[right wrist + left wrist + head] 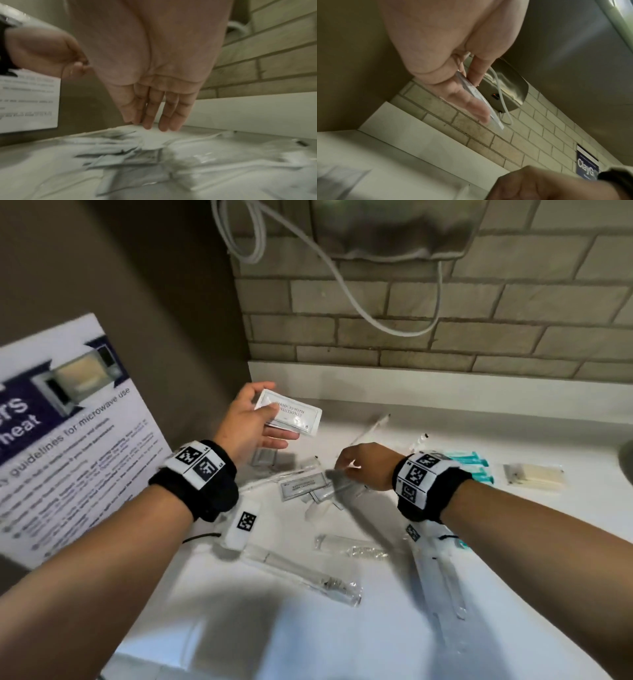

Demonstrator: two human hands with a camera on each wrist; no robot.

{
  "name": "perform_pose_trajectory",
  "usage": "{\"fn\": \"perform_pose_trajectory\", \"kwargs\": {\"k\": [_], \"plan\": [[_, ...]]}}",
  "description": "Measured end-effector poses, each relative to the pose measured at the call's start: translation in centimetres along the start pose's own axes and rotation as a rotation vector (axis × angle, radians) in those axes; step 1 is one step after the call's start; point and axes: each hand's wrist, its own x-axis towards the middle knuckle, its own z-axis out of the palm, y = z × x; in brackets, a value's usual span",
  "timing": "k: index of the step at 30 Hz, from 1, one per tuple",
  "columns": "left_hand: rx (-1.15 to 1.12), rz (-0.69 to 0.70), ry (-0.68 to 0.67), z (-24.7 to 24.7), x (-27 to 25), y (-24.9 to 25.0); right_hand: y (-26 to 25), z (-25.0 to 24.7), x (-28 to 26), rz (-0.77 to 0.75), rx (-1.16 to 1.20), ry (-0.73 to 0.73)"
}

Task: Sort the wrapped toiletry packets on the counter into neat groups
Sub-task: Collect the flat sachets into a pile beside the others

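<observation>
Sachets [291, 414]: left hand [251, 419] is pinching a small stack above the counter [479, 594]. Right hand [154, 83], fingers straight and empty, is reaching toward loose packets [303, 486] below; best picking matching sachets singly, keeping stack edges squared.

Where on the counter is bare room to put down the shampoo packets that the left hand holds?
The left hand grips the shampoo packets. Bare counter lies along the back ledge, right of them and behind the teal packets. The near right part, beyond the long clear wrappers, also looks bare. The middle, under the right hand, is crowded with small sachets.
</observation>
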Motion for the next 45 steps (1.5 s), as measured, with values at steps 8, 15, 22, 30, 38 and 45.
{"fn": "perform_pose_trajectory", "kwargs": {"k": [8, 15, 22, 30, 38, 45], "plan": [[0.011, -0.020, 0.004, -2.7, 0.1, -1.4, -1.3, 4.2, 4.4, 0.022, -0.310, -0.113], [-0.011, -0.042, -0.032, -2.8, 1.1, -2.4, -0.7, 3.9, 5.3, 0.015, -0.291, -0.137], [-0.020, -0.048, -0.076, -1.8, 2.1, -2.9, -1.1, 1.8, 4.0, -0.077, -0.109, 0.047], [-0.013, -0.044, -0.087, -1.3, 3.0, -3.2, -2.1, -2.7, 2.7, 0.110, -0.073, 0.277], [0.000, -0.048, -0.109, -0.8, 3.0, -3.8, -5.2, 2.0, 3.5, 0.138, -0.250, 0.049], [0.001, -0.029, -0.069, -2.4, 3.4, -3.8, -4.4, 3.1, 5.3, 0.174, -0.136, -0.058]]}}
